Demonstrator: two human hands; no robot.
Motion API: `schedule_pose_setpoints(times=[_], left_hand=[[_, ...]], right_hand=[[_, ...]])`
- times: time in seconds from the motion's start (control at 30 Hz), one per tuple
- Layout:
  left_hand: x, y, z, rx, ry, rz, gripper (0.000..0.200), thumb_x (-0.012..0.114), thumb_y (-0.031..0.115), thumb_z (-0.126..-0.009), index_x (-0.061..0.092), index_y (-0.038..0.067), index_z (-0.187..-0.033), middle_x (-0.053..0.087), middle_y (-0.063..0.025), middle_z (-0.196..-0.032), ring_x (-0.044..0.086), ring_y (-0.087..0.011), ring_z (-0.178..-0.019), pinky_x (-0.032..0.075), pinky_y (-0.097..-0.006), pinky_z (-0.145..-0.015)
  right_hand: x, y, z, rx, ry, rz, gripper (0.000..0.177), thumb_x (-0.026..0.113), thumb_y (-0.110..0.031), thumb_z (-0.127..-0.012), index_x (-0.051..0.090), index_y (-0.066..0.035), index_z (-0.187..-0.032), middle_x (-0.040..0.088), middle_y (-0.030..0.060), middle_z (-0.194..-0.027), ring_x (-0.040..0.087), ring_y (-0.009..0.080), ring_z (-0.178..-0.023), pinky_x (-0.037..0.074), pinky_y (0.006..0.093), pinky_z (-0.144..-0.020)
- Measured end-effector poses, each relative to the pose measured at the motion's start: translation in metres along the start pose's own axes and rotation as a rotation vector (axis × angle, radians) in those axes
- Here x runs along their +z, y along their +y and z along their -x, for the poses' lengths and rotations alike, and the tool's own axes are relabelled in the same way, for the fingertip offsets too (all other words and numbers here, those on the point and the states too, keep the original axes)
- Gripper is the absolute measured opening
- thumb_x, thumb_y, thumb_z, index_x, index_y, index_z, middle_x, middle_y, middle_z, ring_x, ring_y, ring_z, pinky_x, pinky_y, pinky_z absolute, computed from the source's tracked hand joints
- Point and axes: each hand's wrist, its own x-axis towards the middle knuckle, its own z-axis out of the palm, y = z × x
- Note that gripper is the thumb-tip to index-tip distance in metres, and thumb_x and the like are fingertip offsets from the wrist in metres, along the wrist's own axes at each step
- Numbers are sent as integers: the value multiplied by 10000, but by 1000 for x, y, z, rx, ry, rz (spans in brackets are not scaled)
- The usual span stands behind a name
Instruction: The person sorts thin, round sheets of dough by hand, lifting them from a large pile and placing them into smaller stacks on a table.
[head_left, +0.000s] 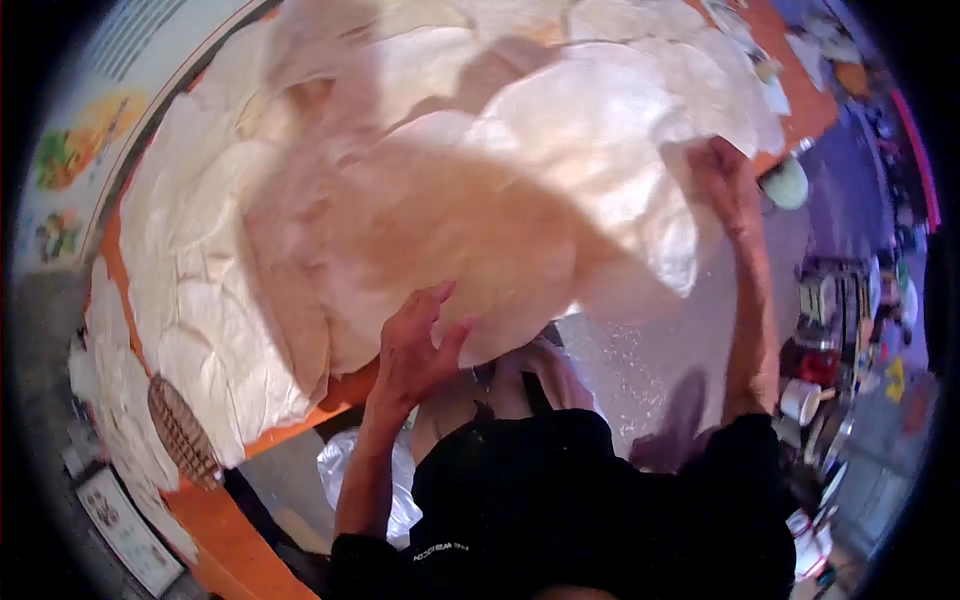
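Observation:
Thin, pale round flatbreads [590, 110] overlap in layers across an orange table [225, 540]. At the right, my right hand [722, 180] is closed in a pinch at the edge of a large bright flatbread [640, 215], whose near side droops past the table edge. My left hand [415, 345] is open at the near edge of the pile, thumb and fingers apart, over a shaded flatbread [470, 240]. Its fingertips overlap that sheet in this view.
A brown, ridged oval object [183, 430] lies at the table's left corner. Clear plastic [375, 480] hangs below the near edge. A pale green round item [785, 185] is beyond the right edge. Cluttered containers [815, 365] stand at far right; a printed board [95, 130] is at upper left.

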Motion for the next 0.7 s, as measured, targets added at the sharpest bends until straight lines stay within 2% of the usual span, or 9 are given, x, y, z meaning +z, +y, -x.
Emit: schedule_pose_setpoints(times=[0.03,0.07,0.17,0.23,0.37,0.5,0.6,0.63,0.7], left_hand=[[-6,-15,9,2,40,-60,367,661,103,-843,592,4,-1189,652,-201,-1086,647,-337,-989,533,-402,-823],[-12,-34,20,4,75,-121,369,670,101,-828,593,0,-1174,648,-206,-1070,645,-360,-952,530,-415,-812],[-19,-68,44,-27,176,-151,347,674,89,-810,598,-3,-1136,642,-213,-1049,634,-389,-924,523,-433,-815],[-27,-80,52,-11,226,-149,334,669,79,-809,599,1,-1126,638,-213,-1050,626,-390,-944,518,-436,-832],[-24,-81,63,38,179,-176,338,655,97,-801,579,5,-1117,602,-198,-1127,592,-368,-1055,512,-430,-867],[-18,-83,65,104,152,-199,339,651,130,-792,576,3,-1097,581,-189,-1169,576,-377,-1083,505,-434,-891],[-38,-91,83,83,264,-245,348,648,136,-790,579,-1,-1102,578,-193,-1175,568,-391,-1092,491,-445,-918],[-45,-93,93,54,307,-262,354,648,136,-790,579,-2,-1108,578,-196,-1174,566,-396,-1093,487,-449,-928],[-73,-130,122,2,381,-504,369,646,134,-787,577,-6,-1122,577,-206,-1171,565,-395,-1088,485,-452,-927]], right_hand=[[-4,3,-3,31,18,139,195,669,-150,-901,555,-40,-787,587,-16,-737,500,91,-664,431,294,-576],[-6,14,-5,39,47,82,189,654,-169,-913,566,-47,-800,578,-16,-745,503,96,-669,438,294,-590],[-35,25,-43,-390,23,242,130,642,-98,-909,561,-95,-807,486,-74,-741,450,59,-706,389,249,-589],[-41,16,-57,-494,64,306,95,643,-108,-906,572,-89,-846,511,-47,-782,477,86,-731,407,267,-609],[-76,-20,-81,-380,285,415,79,646,-129,-900,593,-76,-925,561,6,-866,531,138,-783,443,303,-650],[-93,-70,-105,-495,446,541,143,649,-149,-894,614,-64,-1004,610,59,-949,585,191,-834,479,339,-691],[-48,-82,-110,-614,405,611,206,652,-164,-889,630,-55,-1063,648,98,-1012,625,230,-872,505,367,-722],[-21,-77,-106,-636,332,623,228,652,-169,-888,635,-52,-1083,660,112,-1033,638,244,-885,514,376,-732],[47,-59,-83,-620,95,649,273,654,-180,-885,646,-45,-1122,685,138,-1075,665,270,-911,532,394,-752]])
